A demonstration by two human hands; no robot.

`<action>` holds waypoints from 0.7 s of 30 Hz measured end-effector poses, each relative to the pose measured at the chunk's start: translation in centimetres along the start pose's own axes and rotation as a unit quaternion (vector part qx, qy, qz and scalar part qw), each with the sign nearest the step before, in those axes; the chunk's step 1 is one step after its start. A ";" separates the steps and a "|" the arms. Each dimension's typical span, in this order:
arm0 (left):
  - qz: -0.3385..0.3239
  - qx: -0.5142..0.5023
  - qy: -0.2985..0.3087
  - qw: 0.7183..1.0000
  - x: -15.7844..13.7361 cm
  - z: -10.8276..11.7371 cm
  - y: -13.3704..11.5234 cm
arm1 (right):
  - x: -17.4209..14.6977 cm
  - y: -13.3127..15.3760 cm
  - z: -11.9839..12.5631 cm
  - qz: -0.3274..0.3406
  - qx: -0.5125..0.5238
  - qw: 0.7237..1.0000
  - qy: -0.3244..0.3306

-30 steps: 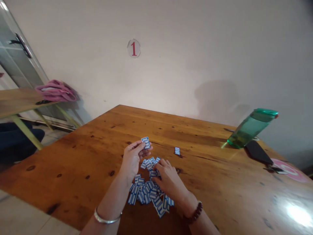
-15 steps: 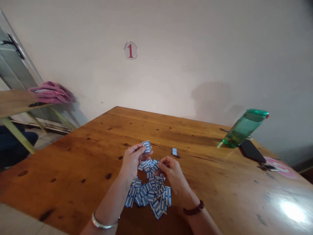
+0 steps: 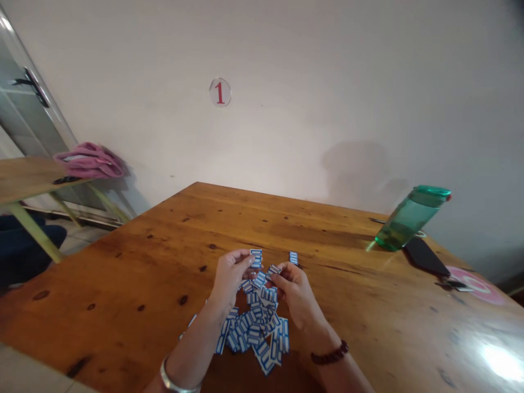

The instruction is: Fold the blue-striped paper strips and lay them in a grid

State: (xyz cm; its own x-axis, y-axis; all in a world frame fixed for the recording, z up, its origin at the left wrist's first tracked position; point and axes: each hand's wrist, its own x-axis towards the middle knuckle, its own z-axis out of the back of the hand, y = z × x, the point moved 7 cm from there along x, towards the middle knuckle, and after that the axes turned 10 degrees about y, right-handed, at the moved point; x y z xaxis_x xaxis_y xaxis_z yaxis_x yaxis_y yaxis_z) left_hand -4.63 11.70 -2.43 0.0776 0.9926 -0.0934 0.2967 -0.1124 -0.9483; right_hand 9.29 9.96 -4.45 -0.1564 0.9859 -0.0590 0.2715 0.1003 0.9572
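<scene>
Between thumb and fingers, my left hand (image 3: 234, 273) holds a small stack of blue-and-white label stickers (image 3: 256, 257) upright. My right hand (image 3: 291, 281) pinches another blue-bordered label sticker (image 3: 273, 270) by its edge, a little to the right of the stack and apart from it. Beneath both hands spreads a loose pile of label stickers (image 3: 254, 327), lying at many angles. Part of that pile is hidden by my left forearm. One more small set of labels (image 3: 293, 257) lies by itself on the table just beyond my right hand.
On the wooden table (image 3: 155, 262), a green bottle (image 3: 411, 219) stands at the right. Beside it lie a dark phone (image 3: 426, 255), keys (image 3: 452, 284) and a pink round mat (image 3: 477, 285). A pink cloth (image 3: 90, 161) rests on a side table at the left.
My right hand has lifted a label sticker off the pile. My left hand, still holding its stack, has shifted slightly right, closer to the other. The whole view has tilted a little.
</scene>
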 end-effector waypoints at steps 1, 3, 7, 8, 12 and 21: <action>-0.002 0.007 -0.003 1.000 0.0 0.0 0.0 | 0.0 0.3 0.1 0.016 -0.012 1.000 -0.004; -0.008 0.023 -0.005 1.000 0.1 0.1 0.1 | 0.0 1.1 0.2 0.047 -0.034 0.998 -0.009; -0.013 0.042 -0.004 0.999 0.1 0.0 0.1 | -0.2 2.3 0.3 0.070 -0.062 0.996 -0.014; -0.012 0.043 -0.006 0.999 0.1 0.1 0.1 | -0.3 2.4 0.3 0.069 -0.067 0.995 -0.014; -0.007 0.045 -0.003 0.999 0.1 0.0 0.2 | -0.2 2.7 0.3 0.096 -0.123 0.988 -0.008; 0.014 0.079 0.014 0.997 0.3 -0.5 0.4 | -0.1 2.8 -0.3 0.145 -0.297 0.944 0.017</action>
State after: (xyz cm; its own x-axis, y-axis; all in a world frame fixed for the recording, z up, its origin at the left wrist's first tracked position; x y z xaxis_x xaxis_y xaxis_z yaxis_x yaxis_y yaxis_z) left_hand -4.05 11.90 -2.66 0.1108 0.9874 -0.1132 0.1407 -0.1284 -0.9817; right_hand 9.79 10.15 -1.64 -0.1902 0.9548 0.2284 -0.2720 -0.2748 0.9222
